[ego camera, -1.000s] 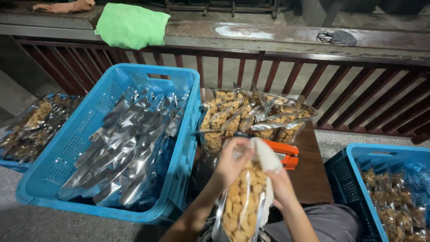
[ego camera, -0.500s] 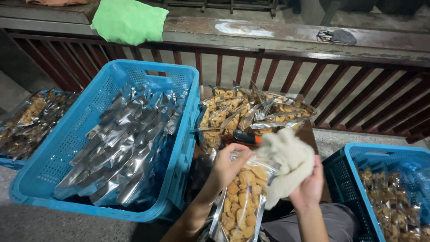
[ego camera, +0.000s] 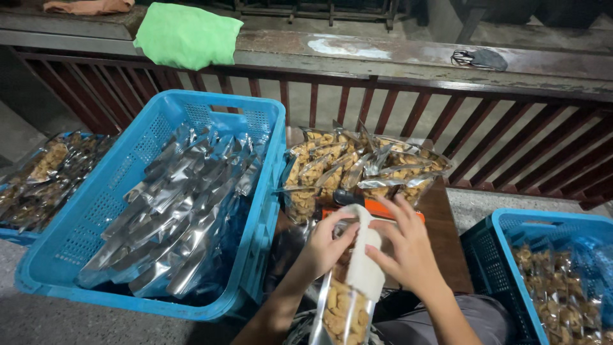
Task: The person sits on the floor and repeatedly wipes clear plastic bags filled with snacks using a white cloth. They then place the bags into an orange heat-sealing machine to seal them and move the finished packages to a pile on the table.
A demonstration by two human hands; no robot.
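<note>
My left hand (ego camera: 327,246) grips the top of an upright clear snack bag (ego camera: 343,310) filled with pale brown pieces, low in the middle of the view. My right hand (ego camera: 408,249) presses a white cloth (ego camera: 365,265) against the bag's upper part. Just behind my hands an orange and black tool (ego camera: 370,206) lies on the small brown table (ego camera: 447,217). Beyond it sits a pile of filled snack bags (ego camera: 357,169).
A big blue crate (ego camera: 70,239) at the left holds several silvery bags. A second blue crate (ego camera: 549,223) of snack bags stands at the right, more bags at far left (ego camera: 38,176). A green cloth (ego camera: 186,33) lies on the railing ledge (ego camera: 383,61).
My right hand has brought the white cloth back down from the right onto the bag's top. My left hand stays on the bag.
</note>
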